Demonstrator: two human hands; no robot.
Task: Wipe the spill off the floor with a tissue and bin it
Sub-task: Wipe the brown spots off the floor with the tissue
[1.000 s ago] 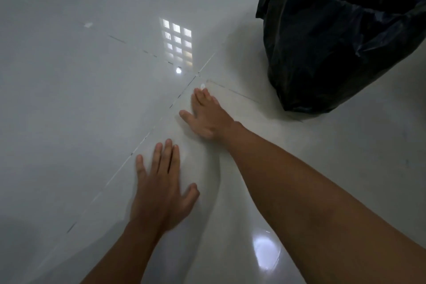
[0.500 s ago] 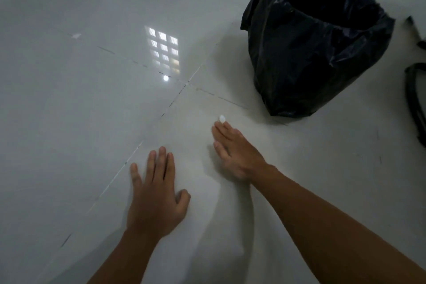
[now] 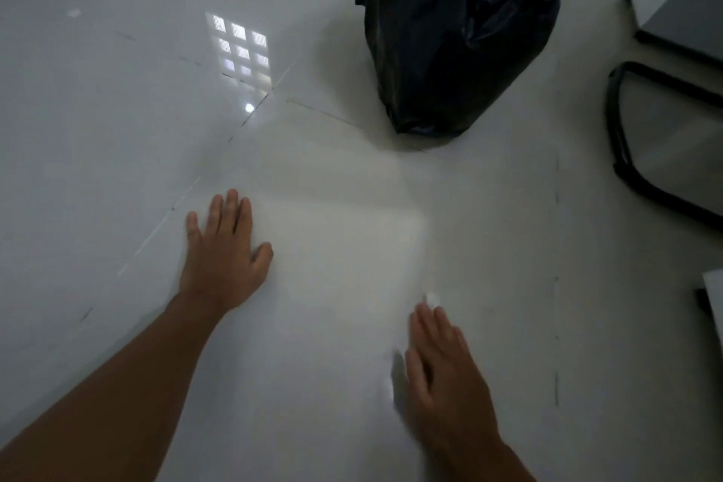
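My right hand (image 3: 442, 376) lies flat on the glossy white floor (image 3: 332, 246), low in the view and right of centre. It presses a white tissue (image 3: 431, 299) down, and only a small bit of the tissue shows past the fingertips. My left hand (image 3: 223, 246) rests palm down on the floor to the left, fingers apart, holding nothing. The bin (image 3: 457, 31), lined with a black bag and open at the top, stands at the far centre-right, well beyond both hands. I cannot make out the spill on the shiny tile.
A black curved chair base (image 3: 626, 153) lies on the floor at the right edge, with a grey furniture edge (image 3: 688, 20) above it. A window reflection (image 3: 240, 51) shines on the tiles at the far left of the bin.
My right hand has slid with the tissue back across the tile toward me and to the right, away from the bin. My left hand has stayed planted.
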